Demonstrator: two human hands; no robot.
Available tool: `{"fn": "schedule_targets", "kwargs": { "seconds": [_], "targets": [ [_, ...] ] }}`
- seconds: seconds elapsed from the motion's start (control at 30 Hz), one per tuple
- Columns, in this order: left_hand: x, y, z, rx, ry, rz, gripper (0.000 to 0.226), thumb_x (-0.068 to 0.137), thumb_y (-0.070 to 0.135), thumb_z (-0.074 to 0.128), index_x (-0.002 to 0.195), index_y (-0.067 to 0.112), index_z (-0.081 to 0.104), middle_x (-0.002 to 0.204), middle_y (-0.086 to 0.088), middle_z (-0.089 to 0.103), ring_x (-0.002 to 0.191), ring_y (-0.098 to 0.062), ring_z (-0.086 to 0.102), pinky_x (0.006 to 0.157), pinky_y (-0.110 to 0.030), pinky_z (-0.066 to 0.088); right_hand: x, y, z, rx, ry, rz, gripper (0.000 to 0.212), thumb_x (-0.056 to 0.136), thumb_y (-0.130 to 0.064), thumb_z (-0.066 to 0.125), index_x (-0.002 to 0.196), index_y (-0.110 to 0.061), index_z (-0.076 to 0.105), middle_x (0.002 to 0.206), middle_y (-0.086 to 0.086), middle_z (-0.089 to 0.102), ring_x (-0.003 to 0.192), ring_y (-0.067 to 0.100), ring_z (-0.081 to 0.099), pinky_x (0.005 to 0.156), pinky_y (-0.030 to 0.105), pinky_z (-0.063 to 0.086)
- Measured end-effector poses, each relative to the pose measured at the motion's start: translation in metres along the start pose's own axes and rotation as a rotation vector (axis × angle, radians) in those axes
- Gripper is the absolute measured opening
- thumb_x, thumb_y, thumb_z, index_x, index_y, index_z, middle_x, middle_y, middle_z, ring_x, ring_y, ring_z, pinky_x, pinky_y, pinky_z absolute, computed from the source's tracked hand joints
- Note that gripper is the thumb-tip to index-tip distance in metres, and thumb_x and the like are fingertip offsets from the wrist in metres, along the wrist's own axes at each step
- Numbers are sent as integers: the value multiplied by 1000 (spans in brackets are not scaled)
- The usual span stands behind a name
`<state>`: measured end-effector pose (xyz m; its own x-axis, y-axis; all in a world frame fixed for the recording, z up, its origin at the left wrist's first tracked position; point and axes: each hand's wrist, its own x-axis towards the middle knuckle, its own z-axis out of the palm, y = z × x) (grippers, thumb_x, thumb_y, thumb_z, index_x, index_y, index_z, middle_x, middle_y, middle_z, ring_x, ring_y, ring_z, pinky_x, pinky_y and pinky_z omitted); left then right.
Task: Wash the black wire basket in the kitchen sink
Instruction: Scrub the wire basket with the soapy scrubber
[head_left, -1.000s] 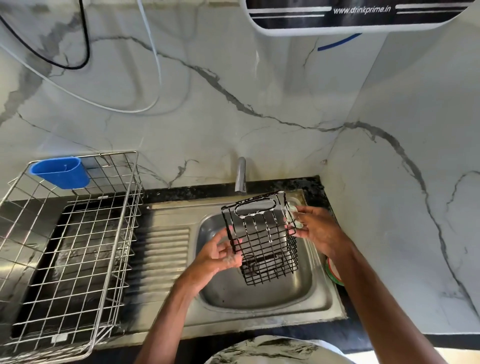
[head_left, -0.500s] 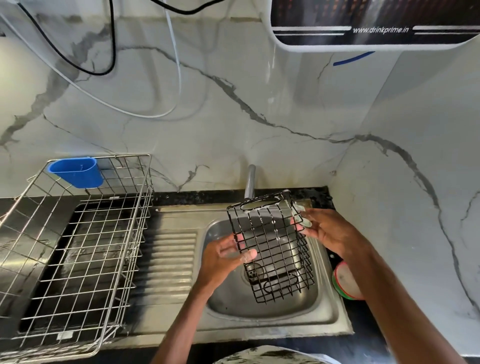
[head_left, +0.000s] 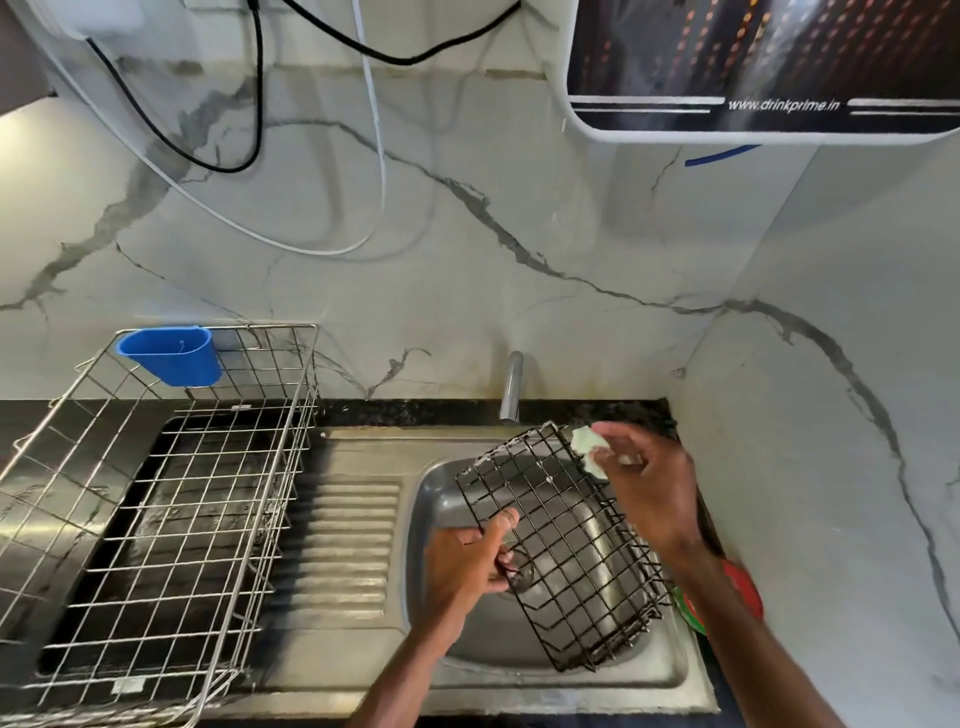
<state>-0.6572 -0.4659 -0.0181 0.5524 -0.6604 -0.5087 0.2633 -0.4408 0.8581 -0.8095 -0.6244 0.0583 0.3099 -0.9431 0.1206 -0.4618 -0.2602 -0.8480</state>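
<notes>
Two hands meet on the black wire basket (head_left: 558, 519), which is held tilted above the basin of the sink (head_left: 441, 483). The left hand (head_left: 465, 566) grips the basket's left edge, thumb laid over the top wires and fingers curled underneath. The right hand (head_left: 649, 493), slightly blurred, pinches a pale scrub pad (head_left: 588, 448) between thumb and fingertips and presses it against the basket's far right corner. White flecks of foam cling to the wires along the basket's far edge. Its near corner hangs low by the front right of the basin; whether it touches the steel I cannot tell.

Behind the basin a steel tap (head_left: 511, 384) rises from the black bench (head_left: 415, 411). Left of the basin lies the sink's ribbed drainboard (head_left: 343, 540), and further left a silver wire rack (head_left: 307, 415) stands with a blue plastic cup (head_left: 169, 356) hooked on its back rim. Just beside the sink's right edge, partly hidden by the right forearm, sits a round red and green item (head_left: 744, 587) that I cannot identify.

Veined marble wall (head_left: 467, 260) covers the back and right side. Near the top, a black cable (head_left: 255, 104) and a white tube (head_left: 375, 130) hang in loops, and a water purifier (head_left: 753, 67) marked www.drinkprime.in is mounted at the upper right.
</notes>
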Motion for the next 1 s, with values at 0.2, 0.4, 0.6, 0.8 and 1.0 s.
{"fn": "schedule_targets", "kwargs": {
  "seconds": [0.2, 0.4, 0.6, 0.8, 1.0],
  "targets": [
    [-10, 12, 9, 18, 35, 14, 51, 88, 42, 80, 93, -8, 75, 74, -13, 79, 73, -37, 79, 73, -57, 65, 3, -9, 24, -139, 93, -162, 31, 88, -3, 75, 117, -11, 74, 111, 3, 76, 88, 6, 72, 72, 0, 46],
    [-3, 9, 8, 67, 55, 46, 49, 90, 41, 79, 90, -8, 74, 71, -14, 78, 67, -32, 79, 69, -56, 65, -28, -22, 53, -309, -11, -342, 31, 83, 9, 73, 110, -7, 76, 108, 12, 73, 79, 18, 73, 57, -7, 39],
    [3, 0, 8, 184, 55, 106, 48, 91, 46, 77, 76, 0, 76, 67, -13, 76, 61, -27, 77, 65, -55, 65, -46, -29, 70, -173, -278, -441, 30, 90, 5, 68, 114, -11, 75, 108, 1, 70, 87, 12, 71, 69, 18, 59],
    [5, 3, 6, 269, 33, 148, 53, 84, 59, 75, 76, 7, 77, 65, -4, 76, 59, -25, 77, 66, -53, 65, -35, -28, 62, -188, -288, -486, 33, 89, 8, 68, 116, -10, 74, 108, 2, 68, 87, 10, 70, 69, 17, 59],
    [3, 9, 10, 304, 41, 129, 58, 80, 57, 82, 73, 0, 74, 63, -7, 76, 54, -20, 76, 65, -57, 63, 4, -4, 29, -291, -64, -336, 33, 90, 8, 66, 118, -8, 72, 116, 12, 70, 89, 12, 69, 69, -1, 48]
  ]
}}
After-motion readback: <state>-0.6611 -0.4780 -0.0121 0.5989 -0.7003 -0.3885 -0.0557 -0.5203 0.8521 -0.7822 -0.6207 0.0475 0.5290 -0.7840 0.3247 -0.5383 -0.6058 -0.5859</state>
